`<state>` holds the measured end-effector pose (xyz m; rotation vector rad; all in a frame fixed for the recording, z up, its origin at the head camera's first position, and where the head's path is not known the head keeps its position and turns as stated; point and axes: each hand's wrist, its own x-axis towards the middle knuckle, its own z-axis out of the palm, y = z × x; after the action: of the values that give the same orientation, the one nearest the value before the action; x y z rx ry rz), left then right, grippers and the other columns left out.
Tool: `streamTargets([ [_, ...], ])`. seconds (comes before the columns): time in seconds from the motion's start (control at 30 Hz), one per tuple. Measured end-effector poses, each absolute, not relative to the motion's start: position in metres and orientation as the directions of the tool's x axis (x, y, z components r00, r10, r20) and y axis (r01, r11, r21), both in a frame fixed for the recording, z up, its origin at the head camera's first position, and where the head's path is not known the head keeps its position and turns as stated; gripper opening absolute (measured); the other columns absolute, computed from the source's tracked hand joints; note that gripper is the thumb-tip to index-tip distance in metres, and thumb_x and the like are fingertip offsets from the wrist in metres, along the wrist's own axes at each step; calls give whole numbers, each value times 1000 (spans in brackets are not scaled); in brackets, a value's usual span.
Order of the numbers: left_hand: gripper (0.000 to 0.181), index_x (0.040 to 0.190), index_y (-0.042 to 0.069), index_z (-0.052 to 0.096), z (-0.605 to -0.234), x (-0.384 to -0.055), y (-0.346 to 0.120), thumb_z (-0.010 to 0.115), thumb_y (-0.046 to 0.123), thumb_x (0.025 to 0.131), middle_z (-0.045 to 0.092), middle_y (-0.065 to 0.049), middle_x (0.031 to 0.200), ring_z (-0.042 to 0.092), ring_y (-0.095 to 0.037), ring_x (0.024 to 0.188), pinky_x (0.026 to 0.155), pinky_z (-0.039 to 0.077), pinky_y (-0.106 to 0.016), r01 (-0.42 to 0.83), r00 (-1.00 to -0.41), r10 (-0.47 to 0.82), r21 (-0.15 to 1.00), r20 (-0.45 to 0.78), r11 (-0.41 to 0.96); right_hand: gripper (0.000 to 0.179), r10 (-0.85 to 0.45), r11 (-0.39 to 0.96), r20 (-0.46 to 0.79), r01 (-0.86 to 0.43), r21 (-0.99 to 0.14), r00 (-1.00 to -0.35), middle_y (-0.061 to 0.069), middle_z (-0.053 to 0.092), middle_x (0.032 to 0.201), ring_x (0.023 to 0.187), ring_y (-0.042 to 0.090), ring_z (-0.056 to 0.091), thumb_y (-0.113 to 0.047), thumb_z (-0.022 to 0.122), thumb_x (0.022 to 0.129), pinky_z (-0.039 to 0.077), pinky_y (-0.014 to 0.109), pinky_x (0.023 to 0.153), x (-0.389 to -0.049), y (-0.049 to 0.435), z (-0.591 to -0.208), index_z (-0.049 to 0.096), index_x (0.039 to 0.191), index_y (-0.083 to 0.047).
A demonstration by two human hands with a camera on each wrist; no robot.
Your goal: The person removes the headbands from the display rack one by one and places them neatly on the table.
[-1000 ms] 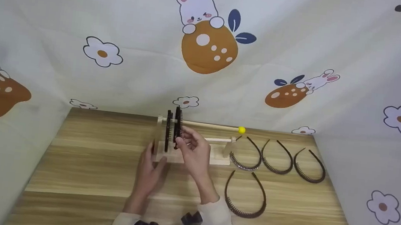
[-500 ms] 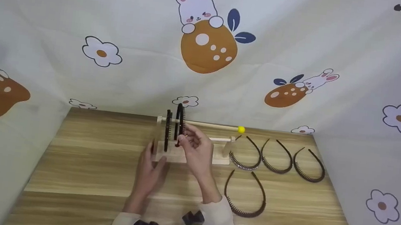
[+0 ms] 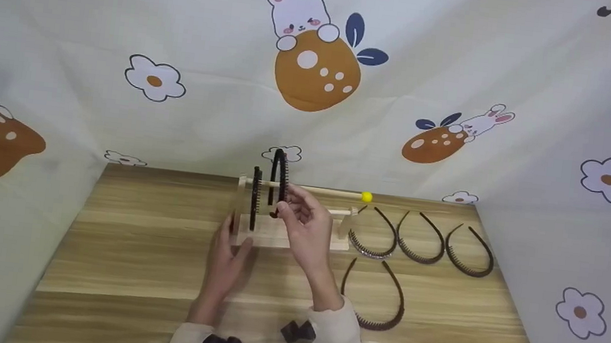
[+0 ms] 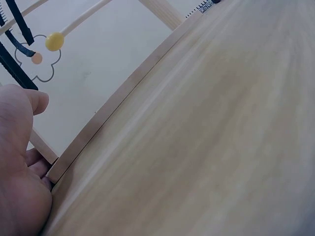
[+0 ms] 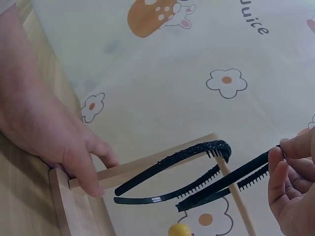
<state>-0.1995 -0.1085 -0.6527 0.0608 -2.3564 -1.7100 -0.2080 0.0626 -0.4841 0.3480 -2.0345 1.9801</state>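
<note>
Holding a black headband [image 3: 283,177] by its near side, the right hand [image 3: 310,232] has thumb and fingertips pinched together on it. The headband stands edge-on to the head view, arch uppermost and legs pointing down, its plane set across a wooden rod [image 3: 326,192] that runs left to right. That crossing is the relation that matters: the rod seems to pass between the two legs, with its yellow ball [image 3: 367,197] at the free end to the right and a second headband [image 3: 254,200] hanging to the left, near the upright [image 5: 142,164]. The right hand is the nearer one; the left hand [image 3: 226,257] grips the left end of the wooden stand [image 3: 334,244], fingers clamped round it.

Four more headbands [image 3: 373,254] lie on the counter [image 3: 155,281], right of the stand.

Much is covered. The right hand hides the inner end of the lower rod [image 3: 342,212]; another yellow ball [image 4: 54,42] shows in the left wrist view, likely belonging there. The right sleeve [image 3: 341,337] partly covers the nearest loose headband. Black straps overlap in the right wrist view, so whether the held one touches the rod cannot be told.
</note>
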Motion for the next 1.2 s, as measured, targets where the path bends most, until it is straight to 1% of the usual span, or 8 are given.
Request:
streamTargets([
  [0.27, 78, 174, 1, 25, -652, -200, -108, 67, 24, 112, 27, -30, 178, 30, -54, 161, 129, 24, -76, 97, -974, -168, 947, 154, 306, 36, 44, 31, 352, -351, -936, -935, 19, 76, 108, 89, 17, 70, 7, 76, 98, 64, 24, 82, -205, 69, -476, 70, 133, 11],
  [0.4, 78, 174, 0, 25, -652, -201, -108, 66, 25, 112, 26, -29, 178, 28, -54, 161, 130, 23, -75, 96, -974, -165, 945, 154, 313, 37, 53, 26, 364, -363, -931, -930, 20, 75, 108, 89, 17, 69, 8, 75, 98, 63, 23, 81, -204, 73, -474, 69, 134, 12],
  [0.63, 80, 175, 2, 23, -652, -199, -109, 66, 29, 112, 24, -29, 179, 29, -54, 161, 130, 23, -76, 80, -977, -161, 946, 137, 315, 37, 81, 25, 379, -378, -925, -922, 20, 75, 108, 88, 14, 69, 9, 74, 98, 62, 22, 78, -206, 82, -475, 69, 135, 12],
  [0.8, 78, 174, 0, 24, -654, -200, -110, 64, 27, 113, 25, -32, 177, 30, -57, 159, 128, 23, -79, 95, -975, -161, 937, 156, 335, 37, 96, 12, 397, -398, -917, -913, 23, 75, 107, 86, 14, 69, 11, 73, 98, 61, 22, 75, -208, 89, -478, 68, 135, 14],
  [0.93, 77, 174, 0, 25, -654, -201, -110, 65, 25, 112, 26, -32, 177, 30, -57, 159, 128, 23, -79, 104, -974, -158, 937, 165, 335, 37, 107, 14, 408, -408, -913, -907, 25, 75, 108, 87, 16, 70, 11, 73, 99, 63, 25, 76, -208, 94, -479, 68, 135, 14],
  [1.0, 78, 174, 1, 25, -653, -201, -110, 65, 25, 112, 26, -31, 177, 30, -56, 159, 128, 22, -79, 106, -973, -159, 938, 165, 329, 37, 113, 16, 417, -418, -908, -902, 28, 74, 108, 86, 15, 69, 11, 73, 99, 62, 23, 74, -209, 96, -480, 68, 135, 14],
  [1.13, 79, 175, 3, 24, -652, -201, -110, 66, 26, 112, 26, -29, 178, 31, -55, 160, 130, 23, -76, 92, -976, -161, 944, 149, 316, 36, 130, 20, 428, -430, -903, -894, 28, 74, 107, 85, 13, 68, 12, 72, 99, 59, 20, 71, -209, 100, -481, 68, 134, 15],
  [1.2, 79, 175, 3, 25, -652, -201, -110, 67, 26, 112, 27, -29, 178, 32, -54, 160, 130, 23, -75, 87, -976, -166, 947, 144, 310, 36, 139, 30, 429, -429, -903, -893, 27, 74, 108, 85, 11, 68, 12, 72, 99, 58, 20, 72, -210, 102, -482, 68, 135, 15],
])
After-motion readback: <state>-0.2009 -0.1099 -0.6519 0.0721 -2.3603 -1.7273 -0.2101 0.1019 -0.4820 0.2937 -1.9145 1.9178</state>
